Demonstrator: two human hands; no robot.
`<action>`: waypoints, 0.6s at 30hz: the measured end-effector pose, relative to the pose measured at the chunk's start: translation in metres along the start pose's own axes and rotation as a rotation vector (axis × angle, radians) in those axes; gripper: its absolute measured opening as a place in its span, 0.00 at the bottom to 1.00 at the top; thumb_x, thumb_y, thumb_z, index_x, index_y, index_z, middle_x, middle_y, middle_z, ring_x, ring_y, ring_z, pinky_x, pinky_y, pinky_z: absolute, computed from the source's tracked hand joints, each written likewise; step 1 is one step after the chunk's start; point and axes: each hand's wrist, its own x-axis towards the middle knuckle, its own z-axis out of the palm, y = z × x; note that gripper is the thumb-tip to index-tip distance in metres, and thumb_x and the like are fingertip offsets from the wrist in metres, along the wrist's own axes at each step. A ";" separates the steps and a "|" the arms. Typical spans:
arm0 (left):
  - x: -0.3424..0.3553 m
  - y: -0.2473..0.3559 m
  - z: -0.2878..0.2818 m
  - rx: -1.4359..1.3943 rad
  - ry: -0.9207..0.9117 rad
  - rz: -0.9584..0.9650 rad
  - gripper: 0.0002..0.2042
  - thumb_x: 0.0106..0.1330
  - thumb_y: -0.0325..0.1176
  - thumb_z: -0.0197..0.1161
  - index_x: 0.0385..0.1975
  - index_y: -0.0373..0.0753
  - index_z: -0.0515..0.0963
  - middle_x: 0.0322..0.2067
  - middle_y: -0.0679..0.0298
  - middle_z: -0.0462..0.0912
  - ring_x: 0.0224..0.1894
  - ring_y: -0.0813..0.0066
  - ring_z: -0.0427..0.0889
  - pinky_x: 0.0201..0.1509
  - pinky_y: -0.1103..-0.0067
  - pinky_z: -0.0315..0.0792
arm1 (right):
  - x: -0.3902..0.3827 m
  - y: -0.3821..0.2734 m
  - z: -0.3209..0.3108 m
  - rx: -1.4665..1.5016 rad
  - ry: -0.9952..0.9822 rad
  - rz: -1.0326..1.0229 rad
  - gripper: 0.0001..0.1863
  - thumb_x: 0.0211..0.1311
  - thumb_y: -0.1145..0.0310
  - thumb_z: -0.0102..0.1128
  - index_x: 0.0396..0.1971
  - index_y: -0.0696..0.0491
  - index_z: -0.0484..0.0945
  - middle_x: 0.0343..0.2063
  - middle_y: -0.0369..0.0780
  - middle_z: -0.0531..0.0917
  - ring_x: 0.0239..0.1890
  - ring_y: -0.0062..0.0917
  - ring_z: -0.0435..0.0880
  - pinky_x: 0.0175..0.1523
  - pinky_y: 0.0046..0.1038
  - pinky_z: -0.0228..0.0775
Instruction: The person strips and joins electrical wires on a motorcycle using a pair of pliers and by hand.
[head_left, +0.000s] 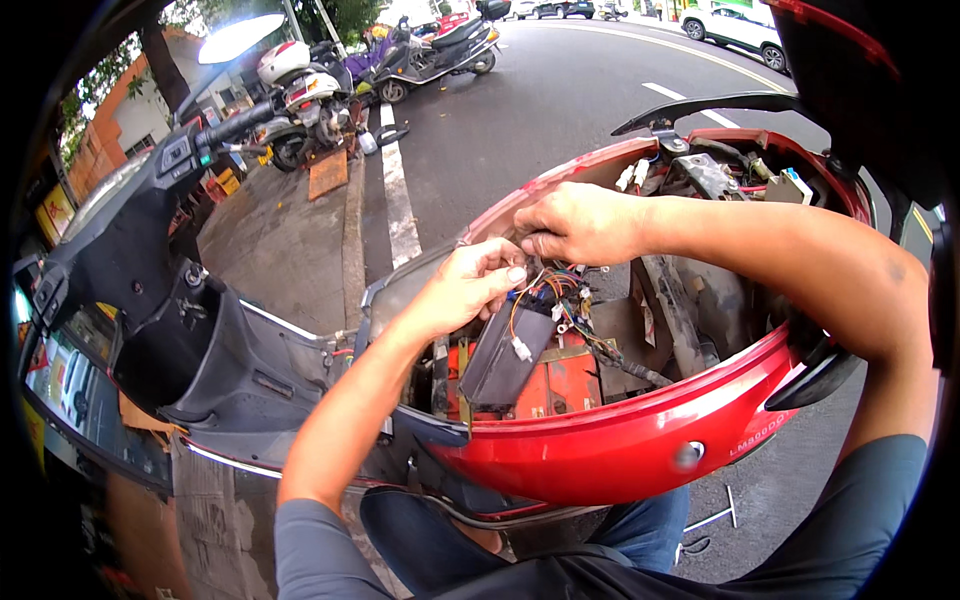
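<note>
My left hand [480,280] pinches thin wires among a multicoloured bundle [560,290] inside the open body of a red scooter [590,450]. Just right of it, my right hand [565,225] is closed, its fingertips close to my left fingers; what they grip is too small to make out. Below both hands lies a dark metal box [510,355] on orange batteries [560,390], with a white connector [520,350] dangling over the box. More white connectors [630,175] sit at the far rim.
The scooter's handlebar [230,125] and front shield [130,290] are at left. Parked scooters [430,60] stand by the curb. A white car [735,30] is on the road. A metal T-handled tool [730,510] lies on the ground at lower right.
</note>
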 end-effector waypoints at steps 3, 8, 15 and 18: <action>-0.010 0.003 -0.008 -0.008 -0.083 -0.093 0.10 0.70 0.38 0.61 0.40 0.38 0.74 0.26 0.71 0.73 0.21 0.86 0.68 0.23 0.86 0.63 | -0.002 -0.014 0.005 -0.082 -0.208 0.056 0.14 0.64 0.60 0.60 0.38 0.57 0.77 0.35 0.50 0.82 0.42 0.48 0.81 0.46 0.44 0.72; -0.029 0.018 -0.019 -0.119 -0.208 -0.217 0.12 0.70 0.38 0.60 0.43 0.36 0.74 0.22 0.72 0.73 0.18 0.87 0.67 0.21 0.87 0.61 | -0.007 -0.008 0.015 -0.168 -0.113 -0.202 0.13 0.63 0.61 0.60 0.33 0.57 0.73 0.30 0.46 0.77 0.37 0.46 0.80 0.42 0.44 0.73; -0.047 0.004 -0.004 0.625 0.065 0.358 0.08 0.65 0.28 0.62 0.41 0.33 0.79 0.25 0.52 0.82 0.25 0.57 0.83 0.29 0.73 0.73 | -0.010 -0.013 0.021 -0.146 -0.068 -0.232 0.14 0.62 0.60 0.61 0.32 0.56 0.72 0.26 0.44 0.76 0.33 0.42 0.79 0.35 0.41 0.73; -0.040 0.011 -0.003 0.617 0.124 0.367 0.07 0.65 0.26 0.62 0.39 0.33 0.79 0.25 0.53 0.83 0.25 0.63 0.85 0.30 0.75 0.75 | -0.006 -0.016 0.020 -0.099 -0.082 -0.091 0.14 0.65 0.61 0.59 0.31 0.58 0.74 0.27 0.48 0.79 0.34 0.46 0.80 0.38 0.43 0.73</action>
